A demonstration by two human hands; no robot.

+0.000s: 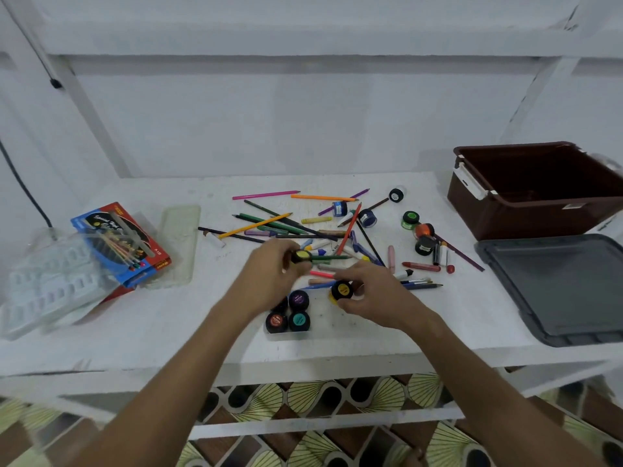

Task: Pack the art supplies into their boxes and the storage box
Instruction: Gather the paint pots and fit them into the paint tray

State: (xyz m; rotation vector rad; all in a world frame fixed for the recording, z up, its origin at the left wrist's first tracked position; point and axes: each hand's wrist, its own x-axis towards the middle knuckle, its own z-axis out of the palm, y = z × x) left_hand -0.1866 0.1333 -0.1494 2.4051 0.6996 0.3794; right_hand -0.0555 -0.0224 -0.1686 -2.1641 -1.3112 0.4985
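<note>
A heap of coloured pencils [269,221], crayons and small paint jars lies on the white shelf [135,332]. My left hand [273,274] grips a black-capped jar with a pale yellow label [301,256]. My right hand [371,294] holds a jar with a deep yellow label [342,290] just above the shelf. Below the hands, three jars, purple [299,299], red [276,321] and teal [299,320], stand packed together in a clear tray [286,335]. A fourth dark jar is half hidden under my left wrist.
A brown storage box [539,214] stands open at the back right, its grey lid [559,288] lying in front of it. At the left are a blue and red pencil box [118,244], clear plastic trays [50,284] and a clear lid [178,244]. More jars [411,220] lie near the brown box.
</note>
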